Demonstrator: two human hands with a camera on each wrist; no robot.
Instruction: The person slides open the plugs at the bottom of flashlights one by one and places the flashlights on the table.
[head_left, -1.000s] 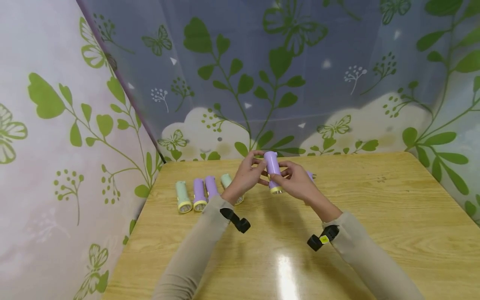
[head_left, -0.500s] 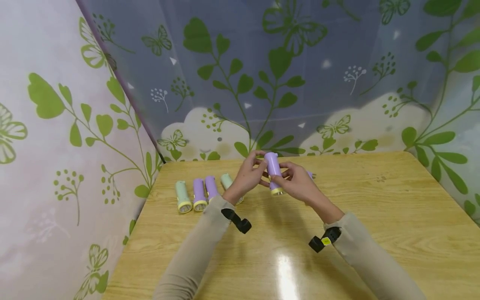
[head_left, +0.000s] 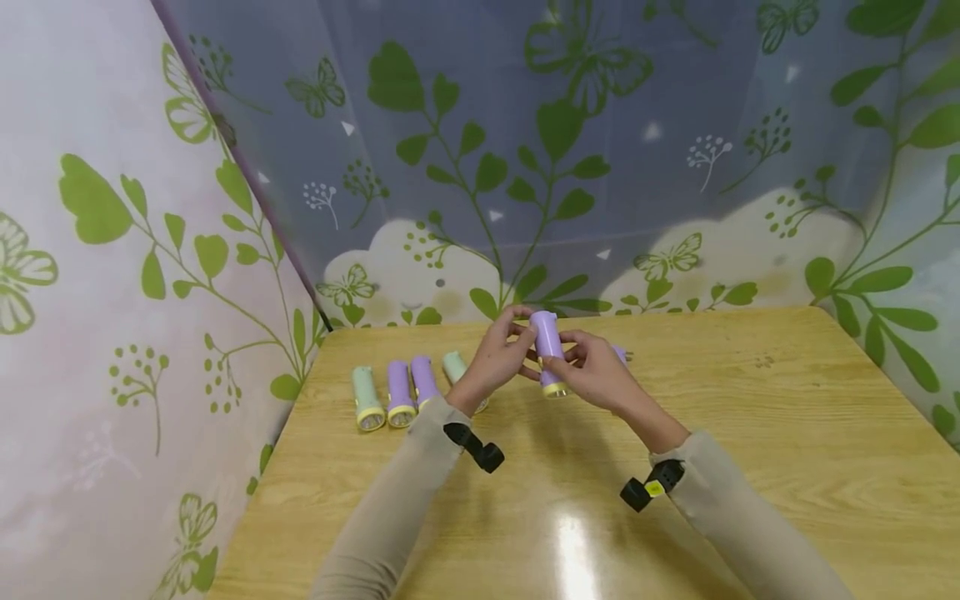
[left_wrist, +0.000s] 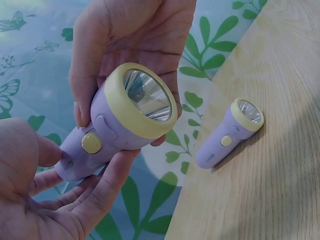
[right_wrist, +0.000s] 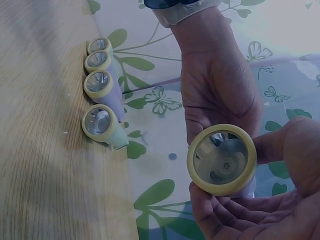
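A purple flashlight [head_left: 548,346] with a yellow rim is held above the table, its lens end tilted down toward me. My left hand [head_left: 501,357] grips the body near the tail end. My right hand [head_left: 597,371] holds it nearer the lens end. The left wrist view shows the yellow switch button [left_wrist: 91,143] uncovered, between the two hands' fingers. Seen from the right wrist, the round lens [right_wrist: 221,159] faces the camera and looks unlit. Beyond my right hand lies another purple flashlight [left_wrist: 229,134], mostly hidden in the head view.
On the left of the wooden table [head_left: 315,500] several flashlights lie in a row: a green one [head_left: 365,396], two purple ones, including this one [head_left: 400,392], and another green one [head_left: 453,365] partly behind my left hand. A leaf-patterned curtain [head_left: 465,167] hangs behind the table.
Both hands keep the same hold on the purple flashlight. Everything in the head view sits slightly lower than before; the flashlights on the table stay in place.
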